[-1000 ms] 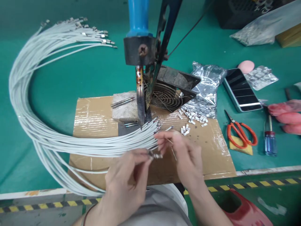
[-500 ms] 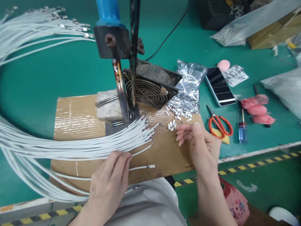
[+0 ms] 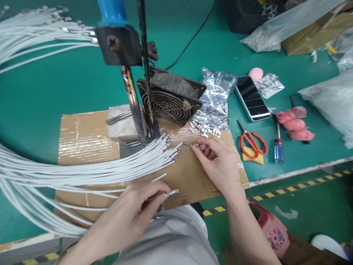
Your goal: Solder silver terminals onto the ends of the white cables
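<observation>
My left hand [image 3: 138,213] is closed on a white cable, whose small connector end [image 3: 173,192] pokes out past the fingertips. Beside it, a large bundle of white cables [image 3: 110,175] lies across the cardboard sheet [image 3: 193,180], bare ends to the right. With thumb and forefinger together, my right hand [image 3: 217,162] has a small white-and-metal connector [image 3: 196,145] at its fingertips. Just beyond that hand, a loose pile of similar connectors [image 3: 208,129] lies in front of a clear plastic bag [image 3: 216,92].
A soldering iron [image 3: 132,97] with a blue handle stands on a holder before a dusty fan [image 3: 171,99]. To the right lie orange-handled scissors [image 3: 252,143], a screwdriver [image 3: 278,149] and a phone [image 3: 252,98]. Finished-looking cable ends [image 3: 66,29] rest at the back left.
My right hand has moved left and its fingers have closed at the connectors. My left hand has shifted from the bundle's edge to the cable with a connector. The view has shifted slightly.
</observation>
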A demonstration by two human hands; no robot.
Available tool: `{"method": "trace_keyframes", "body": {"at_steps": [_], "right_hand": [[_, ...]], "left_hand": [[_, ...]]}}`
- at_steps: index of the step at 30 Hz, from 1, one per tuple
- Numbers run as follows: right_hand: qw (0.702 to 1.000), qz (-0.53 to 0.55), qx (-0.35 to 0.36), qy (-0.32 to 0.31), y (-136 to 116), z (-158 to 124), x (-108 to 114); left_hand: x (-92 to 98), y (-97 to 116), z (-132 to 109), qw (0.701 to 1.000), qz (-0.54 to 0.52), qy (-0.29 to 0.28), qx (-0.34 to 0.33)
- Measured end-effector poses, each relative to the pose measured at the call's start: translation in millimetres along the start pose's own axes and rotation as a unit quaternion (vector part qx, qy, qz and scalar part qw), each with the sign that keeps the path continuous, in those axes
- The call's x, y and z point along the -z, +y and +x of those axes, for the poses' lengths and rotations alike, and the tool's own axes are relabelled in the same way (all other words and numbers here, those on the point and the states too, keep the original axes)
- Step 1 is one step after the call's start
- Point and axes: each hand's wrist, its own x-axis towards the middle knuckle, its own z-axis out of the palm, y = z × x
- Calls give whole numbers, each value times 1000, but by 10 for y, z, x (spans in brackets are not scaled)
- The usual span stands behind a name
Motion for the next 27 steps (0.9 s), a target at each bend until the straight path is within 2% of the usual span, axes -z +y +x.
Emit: {"method": "trace_keyframes", "body": {"at_steps": [2, 4, 8, 13, 17, 20, 23, 25, 27], "right_hand": [[1000, 6, -16, -1, 27, -1, -6], [999, 16, -32, 2, 46, -36, -19], [996, 61, -57, 13, -22, -171, -78], [963, 246, -113, 9, -268, -341, -192], [937, 323, -125, -47, -407, -428, -259], [923, 347, -128, -108, -466, -460, -271], [919, 347, -102, -154, -504, -463, -255], [923, 336, -80, -168, -502, -447, -242], [940, 301, -56, -153, -470, -418, -233]], "left_hand": [[-21, -24, 114, 994, -95, 19, 41], [-50, -71, 165, 976, -198, 49, 71], [-88, -121, 172, 939, -320, 94, 81], [-80, -38, 190, 916, -366, 127, 103], [-82, 23, 187, 906, -379, 143, 120], [-88, 26, 177, 902, -392, 136, 118], [-84, 8, 179, 904, -397, 119, 109], [-75, 2, 186, 908, -389, 117, 103], [-66, 10, 193, 914, -373, 126, 99]]}}
